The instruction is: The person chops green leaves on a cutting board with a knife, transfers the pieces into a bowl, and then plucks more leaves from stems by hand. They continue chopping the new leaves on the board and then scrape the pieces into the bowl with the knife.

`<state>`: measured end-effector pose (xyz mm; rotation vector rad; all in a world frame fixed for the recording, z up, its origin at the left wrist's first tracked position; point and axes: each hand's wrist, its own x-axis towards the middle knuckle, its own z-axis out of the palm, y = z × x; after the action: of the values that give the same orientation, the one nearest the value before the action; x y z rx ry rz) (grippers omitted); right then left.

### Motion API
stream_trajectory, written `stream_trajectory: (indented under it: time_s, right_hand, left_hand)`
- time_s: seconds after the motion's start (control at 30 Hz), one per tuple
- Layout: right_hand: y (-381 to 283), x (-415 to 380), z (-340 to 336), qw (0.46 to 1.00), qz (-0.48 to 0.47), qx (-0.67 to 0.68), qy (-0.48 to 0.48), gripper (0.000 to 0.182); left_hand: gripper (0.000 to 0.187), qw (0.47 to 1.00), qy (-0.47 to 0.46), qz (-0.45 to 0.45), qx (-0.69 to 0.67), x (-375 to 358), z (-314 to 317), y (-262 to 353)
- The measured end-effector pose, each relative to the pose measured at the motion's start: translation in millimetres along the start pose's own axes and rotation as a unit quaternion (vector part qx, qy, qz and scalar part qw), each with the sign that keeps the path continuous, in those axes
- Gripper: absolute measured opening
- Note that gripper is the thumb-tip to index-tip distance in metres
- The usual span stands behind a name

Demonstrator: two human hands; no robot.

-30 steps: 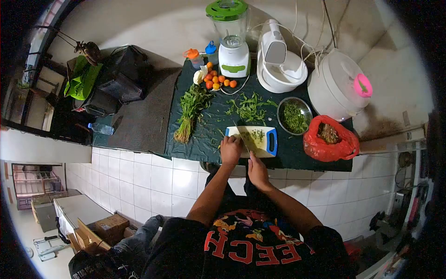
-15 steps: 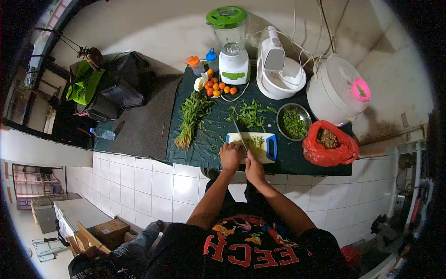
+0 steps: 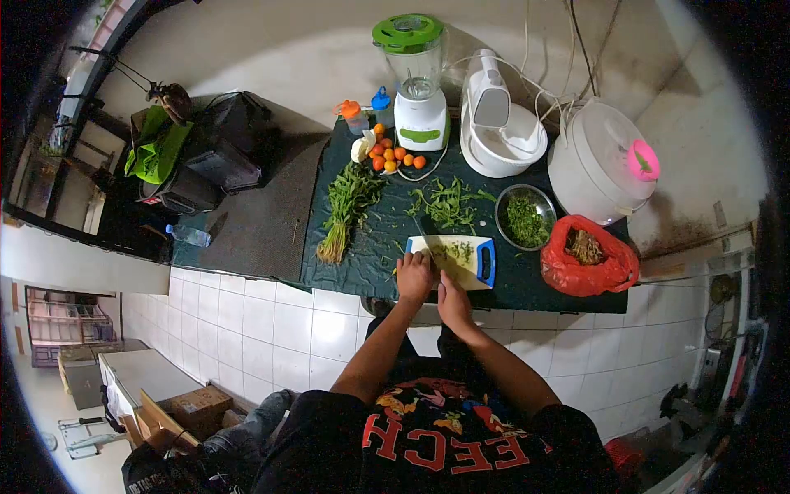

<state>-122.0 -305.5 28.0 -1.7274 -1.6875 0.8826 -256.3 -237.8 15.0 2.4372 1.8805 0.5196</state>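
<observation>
My right hand (image 3: 453, 301) is closed round the handle end of a knife (image 3: 429, 239), whose dark blade points away over the cutting board. My left hand (image 3: 414, 276) rests with curled fingers at the left part of the white board (image 3: 467, 278) with blue ends; what lies under its fingers is hidden. Chopped green bits (image 3: 457, 251) are spread on the board. Beyond it lie loose green leaves (image 3: 447, 203). A metal bowl (image 3: 525, 245) of chopped greens stands to the right, and a bunch of leafy stems (image 3: 349, 206) lies to the left.
Behind are small tomatoes (image 3: 389, 154), a blender (image 3: 421, 115), a white stand mixer (image 3: 490, 107) and a large white container (image 3: 597, 165). A red plastic bag (image 3: 576, 276) sits at the right edge. Another person (image 3: 247, 428) is at the lower left.
The view has shifted slightly, moving the table items a little to the right. The knife blade looks darker and more upright. Both hands remain at the board.
</observation>
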Motion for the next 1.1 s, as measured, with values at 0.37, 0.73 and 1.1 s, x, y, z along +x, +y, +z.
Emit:
stream_trajectory:
  time_s: [0.37, 0.73, 1.1]
  right_hand:
    - [-1, -13, -4, 1.0, 0.004, 0.008, -0.011, 0.046]
    - [32, -29, -30, 0.998, -0.015, 0.016, 0.06, 0.048]
    - [23, -54, -53, 0.997, -0.019, 0.056, -0.044, 0.046]
  left_hand:
    - [0.023, 1.0, 0.019, -0.012, -0.015, 0, 1, 1]
    - [0.021, 0.974, -0.051, 0.056, -0.214, -10, -6, 11]
    - [0.02, 0.924, -0.135, -0.127, -0.334, -9, -18, -5]
